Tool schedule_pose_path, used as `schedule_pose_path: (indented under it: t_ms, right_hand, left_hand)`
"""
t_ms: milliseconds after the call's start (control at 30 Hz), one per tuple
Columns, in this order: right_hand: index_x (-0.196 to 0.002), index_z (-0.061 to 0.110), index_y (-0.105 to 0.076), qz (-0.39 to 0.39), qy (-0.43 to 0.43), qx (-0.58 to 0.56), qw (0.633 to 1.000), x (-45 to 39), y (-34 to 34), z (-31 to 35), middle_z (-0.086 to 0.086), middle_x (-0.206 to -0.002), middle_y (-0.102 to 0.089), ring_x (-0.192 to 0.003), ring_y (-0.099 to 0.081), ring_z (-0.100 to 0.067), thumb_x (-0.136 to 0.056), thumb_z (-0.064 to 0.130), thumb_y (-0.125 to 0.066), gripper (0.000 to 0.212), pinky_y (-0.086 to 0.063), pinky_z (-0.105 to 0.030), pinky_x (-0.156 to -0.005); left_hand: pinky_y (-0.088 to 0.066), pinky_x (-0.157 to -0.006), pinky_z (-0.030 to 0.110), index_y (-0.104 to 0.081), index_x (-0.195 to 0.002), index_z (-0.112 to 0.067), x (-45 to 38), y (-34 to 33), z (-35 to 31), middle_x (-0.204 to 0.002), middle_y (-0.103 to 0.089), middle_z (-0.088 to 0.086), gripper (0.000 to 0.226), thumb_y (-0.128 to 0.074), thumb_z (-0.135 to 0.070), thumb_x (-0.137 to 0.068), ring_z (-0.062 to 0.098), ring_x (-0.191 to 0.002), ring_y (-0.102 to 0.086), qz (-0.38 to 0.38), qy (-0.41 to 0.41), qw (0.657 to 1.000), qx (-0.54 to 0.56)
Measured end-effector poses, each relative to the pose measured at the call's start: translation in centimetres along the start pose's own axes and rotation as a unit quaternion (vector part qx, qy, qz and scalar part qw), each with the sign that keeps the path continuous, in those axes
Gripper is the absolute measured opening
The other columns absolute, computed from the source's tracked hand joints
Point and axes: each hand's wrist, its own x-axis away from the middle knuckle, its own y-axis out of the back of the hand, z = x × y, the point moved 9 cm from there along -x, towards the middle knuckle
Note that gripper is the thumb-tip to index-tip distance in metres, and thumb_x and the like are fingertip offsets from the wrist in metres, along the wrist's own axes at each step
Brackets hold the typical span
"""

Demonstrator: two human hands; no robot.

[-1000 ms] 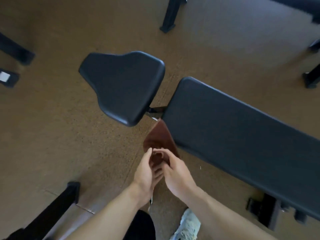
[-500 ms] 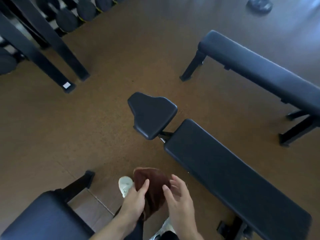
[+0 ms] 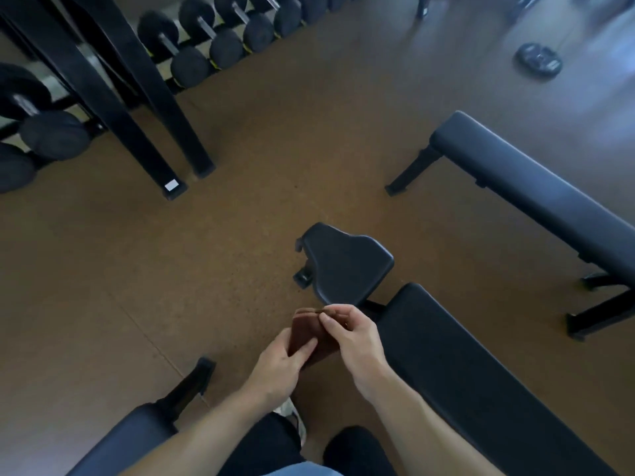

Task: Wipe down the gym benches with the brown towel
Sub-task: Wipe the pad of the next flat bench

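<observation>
Gym room, brown speckled floor [image 3: 171, 269]. Benches, black padded: three in view — adjustable bench [image 3: 464, 365] with raised seat pad [image 3: 347, 266], just right of the hands; flat bench [image 3: 536, 190] beyond, well apart; third bench [image 3: 130, 438] at lower left, partly cut off. Brown towel [image 3: 305, 334]: one, folded small, held in the air between both hands, touching no bench, probably being refolded for a fresh face. Left hand [image 3: 278, 369]: grip closed, thumb pressing the towel's lower part. Right hand [image 3: 354, 334]: fingertips pinching its upper edge. Dumbbells [image 3: 206, 46]: number uncertain, racked. Weight plate [image 3: 537, 60]: one, on the floor
</observation>
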Motion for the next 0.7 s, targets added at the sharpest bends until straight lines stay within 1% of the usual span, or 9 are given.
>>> schedule_pose_path:
  t_ms: [100, 167, 267, 333, 400, 433, 500, 600, 700]
  right_hand:
    - [-0.096, 0.021, -0.076, -0.008, 0.020, -0.067, 0.998, -1.4, -2.1, 3.1, -0.003, -0.094, -0.080, -0.093, -0.074, -0.018, -0.095, 0.019, -0.076, 0.002, -0.060, -0.036, -0.090]
    - [-0.099, 0.012, -0.074, 0.002, 0.036, -0.096, 0.995, -2.1, -3.5, 5.7, -0.006, -0.093, -0.080, -0.089, -0.076, -0.018, -0.095, 0.012, -0.075, 0.004, -0.061, -0.038, -0.090]
    - [-0.100, 0.005, -0.073, 0.020, 0.056, -0.124, 0.990, -3.4, -5.6, 9.4, -0.012, -0.097, -0.079, -0.093, -0.076, -0.024, -0.094, 0.006, -0.074, 0.006, -0.061, -0.040, -0.091]
    - [-0.098, 0.008, -0.076, 0.020, 0.065, -0.137, 0.988, -4.7, -6.7, 11.7, -0.014, -0.101, -0.079, -0.098, -0.075, -0.030, -0.092, 0.007, -0.077, 0.006, -0.061, -0.043, -0.092]
    - [-0.096, 0.012, -0.077, 0.024, 0.075, -0.136, 0.988, -6.3, -7.9, 14.0, -0.012, -0.103, -0.079, -0.099, -0.075, -0.029, -0.091, 0.009, -0.078, 0.006, -0.061, -0.042, -0.092]
    - [-0.096, 0.011, -0.077, 0.030, 0.077, -0.137, 0.987, -7.3, -8.6, 15.0, -0.010, -0.104, -0.079, -0.098, -0.075, -0.026, -0.091, 0.007, -0.078, 0.007, -0.061, -0.040, -0.091]
    - [-0.093, 0.009, -0.075, 0.047, 0.070, -0.144, 0.986, -9.3, -10.0, 16.7, -0.004, -0.110, -0.079, -0.101, -0.075, -0.024, -0.090, 0.004, -0.079, 0.007, -0.061, -0.040, -0.094]
    - [-0.091, 0.015, -0.075, 0.060, 0.050, -0.098, 0.992, -13.0, -11.8, 18.9, 0.005, -0.115, -0.078, -0.104, -0.076, -0.020, -0.086, 0.008, -0.084, 0.013, -0.059, -0.046, -0.100]
    - [-0.110, 0.022, -0.069, 0.121, 0.018, -0.017, 0.992, -16.2, -14.0, 21.4, 0.005, -0.107, -0.080, -0.101, -0.076, -0.014, -0.079, 0.006, -0.090, 0.041, -0.061, -0.036, -0.093]
  left_hand:
    - [-0.029, -0.122, 0.041, -0.054, -0.113, -0.053, -1.5, 4.7, -3.9, -0.141, -0.050, -0.019, 0.028, -0.065, -0.034, -0.097, 0.006, -0.140, -0.040, -0.075, -0.072, 0.992, -0.074]
    - [-0.021, -0.125, 0.046, -0.053, -0.110, -0.058, -2.7, 7.4, -6.7, -0.146, -0.047, -0.020, 0.036, -0.068, -0.030, -0.095, 0.010, -0.148, -0.030, -0.105, -0.102, 0.984, -0.098]
    - [-0.023, -0.124, 0.046, -0.063, -0.106, -0.051, -4.7, 10.7, -10.7, -0.122, -0.057, -0.036, 0.038, -0.076, -0.019, -0.089, 0.008, -0.142, -0.040, -0.126, -0.175, 0.970, -0.113]
    - [-0.025, -0.122, 0.036, -0.070, -0.108, -0.040, -6.4, 12.5, -13.2, -0.115, -0.059, -0.038, 0.035, -0.080, -0.016, -0.085, 0.004, -0.138, -0.043, -0.134, -0.205, 0.962, -0.117]
    - [-0.039, -0.107, 0.021, -0.074, -0.103, -0.030, -8.3, 14.1, -15.0, -0.105, -0.069, -0.027, 0.028, -0.081, -0.012, -0.083, 0.002, -0.124, -0.057, -0.122, -0.199, 0.969, -0.077]
    - [-0.045, -0.094, 0.015, -0.074, -0.098, -0.025, -9.3, 14.7, -15.7, -0.096, -0.074, -0.018, 0.022, -0.081, -0.010, -0.083, 0.003, -0.109, -0.065, -0.115, -0.186, 0.974, -0.053]
    - [-0.048, -0.071, 0.010, -0.071, -0.090, -0.017, -11.4, 16.0, -17.2, -0.084, -0.075, -0.004, 0.014, -0.079, -0.008, -0.084, 0.003, -0.081, -0.068, -0.111, -0.161, 0.980, -0.037]
    - [-0.045, -0.063, 0.008, -0.066, -0.085, -0.013, -14.1, 17.9, -20.0, -0.075, -0.071, -0.004, 0.013, -0.077, -0.007, -0.085, -0.005, -0.066, -0.061, -0.125, -0.155, 0.979, -0.044]
    - [-0.049, -0.058, 0.013, -0.062, -0.082, -0.006, -17.2, 20.3, -22.5, -0.071, -0.067, 0.001, 0.017, -0.078, -0.003, -0.084, -0.001, -0.062, -0.060, -0.135, -0.149, 0.978, -0.060]
